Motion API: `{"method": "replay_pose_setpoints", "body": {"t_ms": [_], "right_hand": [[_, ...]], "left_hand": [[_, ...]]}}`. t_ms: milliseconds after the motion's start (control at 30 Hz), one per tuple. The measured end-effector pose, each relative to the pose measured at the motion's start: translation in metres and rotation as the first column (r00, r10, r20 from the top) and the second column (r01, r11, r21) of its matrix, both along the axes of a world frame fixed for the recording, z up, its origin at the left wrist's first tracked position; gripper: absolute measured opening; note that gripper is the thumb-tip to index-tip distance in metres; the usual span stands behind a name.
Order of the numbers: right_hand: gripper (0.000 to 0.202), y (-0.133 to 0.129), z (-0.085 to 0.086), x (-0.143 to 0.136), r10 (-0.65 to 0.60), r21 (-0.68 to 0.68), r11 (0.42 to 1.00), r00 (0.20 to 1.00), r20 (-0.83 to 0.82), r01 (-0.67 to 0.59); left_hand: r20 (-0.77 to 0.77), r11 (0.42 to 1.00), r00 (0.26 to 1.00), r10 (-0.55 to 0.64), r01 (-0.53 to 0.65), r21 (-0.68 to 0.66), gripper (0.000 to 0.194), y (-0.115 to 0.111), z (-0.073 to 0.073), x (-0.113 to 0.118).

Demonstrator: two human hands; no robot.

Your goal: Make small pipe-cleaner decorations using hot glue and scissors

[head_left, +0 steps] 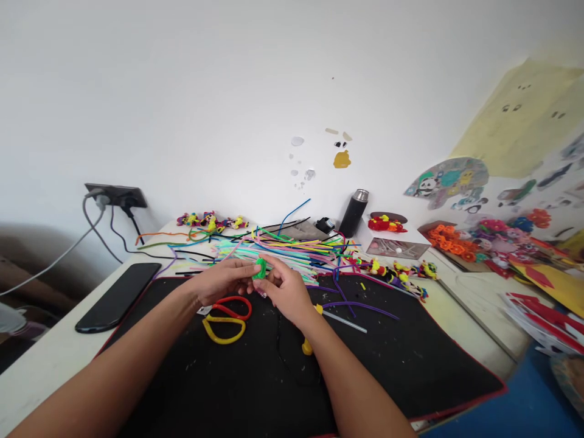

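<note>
My left hand and my right hand meet over the black mat. Between their fingertips is a small bundle of bright green pipe cleaner, pinched from both sides. Just below my left hand lie scissors with one red and one yellow handle; their blades are mostly hidden. Under my right forearm, yellow parts of a partly covered tool show, with a translucent stick reaching out to the right. Loose purple pipe cleaners lie right of my right hand.
Many coloured pipe cleaners are heaped behind my hands. A black phone lies at left, below a power socket with cables. A black flask, a white box and small colourful figures stand along the back.
</note>
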State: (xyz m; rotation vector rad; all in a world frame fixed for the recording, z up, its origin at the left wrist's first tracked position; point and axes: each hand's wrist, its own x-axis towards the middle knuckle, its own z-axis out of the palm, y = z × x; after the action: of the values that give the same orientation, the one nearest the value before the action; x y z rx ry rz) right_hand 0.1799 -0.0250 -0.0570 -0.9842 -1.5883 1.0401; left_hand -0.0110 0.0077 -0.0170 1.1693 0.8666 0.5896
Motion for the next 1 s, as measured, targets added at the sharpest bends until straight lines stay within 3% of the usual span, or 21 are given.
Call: {"method": "replay_pose_setpoints", "body": {"t_ms": [133, 267, 433, 567, 767, 1000], "right_hand": [[0.068, -0.001, 0.005, 0.002, 0.042, -0.11, 0.992, 0.992, -0.121, -0.055], [0.067, 0.001, 0.01, 0.004, 0.001, -0.176, 0.983, 0.97, -0.242, -0.045], [0.061, 0.003, 0.009, 0.003, -0.014, -0.185, 0.982, 0.968, -0.25, -0.034], [0.056, 0.003, 0.005, -0.001, -0.003, -0.185, 0.982, 0.963, -0.27, -0.049], [0.042, 0.004, 0.002, -0.001, -0.052, -0.188, 0.982, 0.966, -0.252, 0.003], [0.041, 0.005, 0.002, 0.0, -0.066, -0.199, 0.98, 0.969, -0.239, 0.018]], "left_hand": [[-0.057, 0.982, 0.997, 0.049, -0.037, 0.187, 0.041, 0.0, 0.008, 0.0], [-0.182, 0.888, 0.965, 0.186, -0.086, 0.451, 0.037, 0.002, 0.015, -0.002], [-0.253, 0.786, 0.931, 0.263, -0.055, 0.616, 0.032, 0.001, 0.014, -0.001], [-0.322, 0.733, 0.903, 0.283, 0.013, 0.68, 0.026, -0.003, 0.012, 0.002], [-0.391, 0.711, 0.873, 0.291, 0.076, 0.699, 0.022, -0.007, 0.014, 0.006], [-0.422, 0.682, 0.84, 0.341, 0.088, 0.726, 0.025, -0.005, 0.011, 0.006]]}}
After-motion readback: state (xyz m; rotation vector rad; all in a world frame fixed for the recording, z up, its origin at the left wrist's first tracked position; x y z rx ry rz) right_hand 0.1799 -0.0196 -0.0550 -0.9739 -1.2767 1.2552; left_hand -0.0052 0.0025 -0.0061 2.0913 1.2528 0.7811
